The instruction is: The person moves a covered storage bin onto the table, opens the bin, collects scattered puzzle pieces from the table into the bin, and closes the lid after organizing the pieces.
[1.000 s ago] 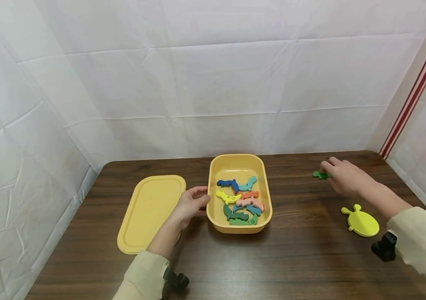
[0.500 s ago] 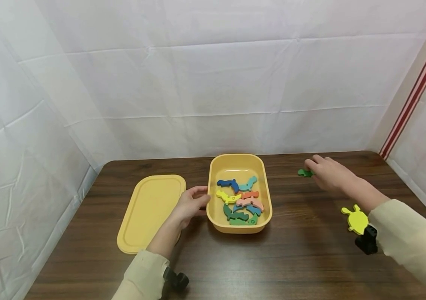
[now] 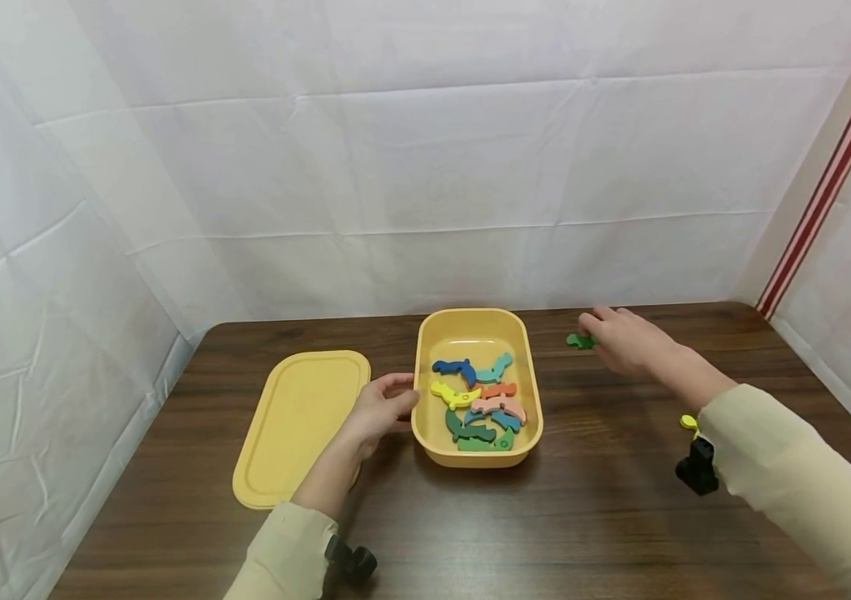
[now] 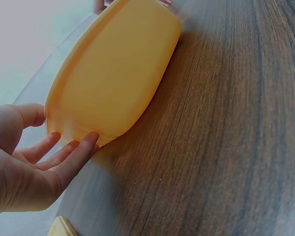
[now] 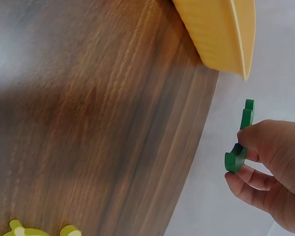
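Pinched between my right hand's [image 3: 631,340] thumb and fingers is a small green animal-shaped piece [image 3: 578,341], held up to the right of a yellow plastic box [image 3: 478,458]. In the right wrist view the green piece [image 5: 247,119] stands on edge in the grip. My left hand [image 3: 376,417] rests against the box's left side; in the left wrist view its extended fingertips touch the box wall [image 4: 118,73]. Inside the box lie several flat animal-shaped pieces, among them a dark blue one [image 3: 455,367], a yellow one [image 3: 457,395] and a pink one [image 3: 496,406].
A flat yellow lid [image 3: 301,425] lies left of the box, partly behind the left forearm. On the right, a yellow turtle-shaped piece [image 3: 688,422] is mostly hidden by my right sleeve. A white sheet [image 3: 425,183] hangs behind the dark wooden table [image 3: 583,533].
My right hand has carried the green piece leftward, closer to the box. The right sleeve now covers most of the yellow turtle-shaped piece. The left hand stays at the box.
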{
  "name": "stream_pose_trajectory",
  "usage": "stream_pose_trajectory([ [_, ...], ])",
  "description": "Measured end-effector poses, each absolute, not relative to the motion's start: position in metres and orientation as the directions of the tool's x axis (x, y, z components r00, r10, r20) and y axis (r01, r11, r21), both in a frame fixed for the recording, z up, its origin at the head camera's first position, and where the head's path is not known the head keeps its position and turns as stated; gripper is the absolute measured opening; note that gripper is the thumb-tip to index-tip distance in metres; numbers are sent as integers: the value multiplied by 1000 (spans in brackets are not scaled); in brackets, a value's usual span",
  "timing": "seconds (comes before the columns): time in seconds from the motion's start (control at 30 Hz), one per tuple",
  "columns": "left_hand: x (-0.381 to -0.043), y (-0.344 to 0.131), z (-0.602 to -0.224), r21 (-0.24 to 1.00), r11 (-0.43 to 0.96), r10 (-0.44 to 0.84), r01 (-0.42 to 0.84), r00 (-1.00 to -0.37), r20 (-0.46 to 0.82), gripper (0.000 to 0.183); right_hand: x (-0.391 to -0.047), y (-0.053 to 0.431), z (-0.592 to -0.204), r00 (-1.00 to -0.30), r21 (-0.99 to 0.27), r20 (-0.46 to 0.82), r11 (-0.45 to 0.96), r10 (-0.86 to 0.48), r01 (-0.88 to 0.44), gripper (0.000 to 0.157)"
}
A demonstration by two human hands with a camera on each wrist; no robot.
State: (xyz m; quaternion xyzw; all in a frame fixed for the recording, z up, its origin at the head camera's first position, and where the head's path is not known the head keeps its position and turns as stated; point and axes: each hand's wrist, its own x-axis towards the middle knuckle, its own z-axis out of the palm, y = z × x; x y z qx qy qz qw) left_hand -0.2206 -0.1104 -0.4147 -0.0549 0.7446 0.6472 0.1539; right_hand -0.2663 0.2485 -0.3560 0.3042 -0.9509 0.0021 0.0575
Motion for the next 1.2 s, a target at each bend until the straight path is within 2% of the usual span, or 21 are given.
stream_pose_trajectory([
  [0.77,-222,-111,-415,947,155,120,-283,-946,-302,42,-274,199,-347,-772,5,146,781,-619,-625,17],
  [1.2,-220,-111,-417,956,141,106,-256,-957,-272,40,-271,174,-346,-785,-24,88,786,-614,-618,18],
])
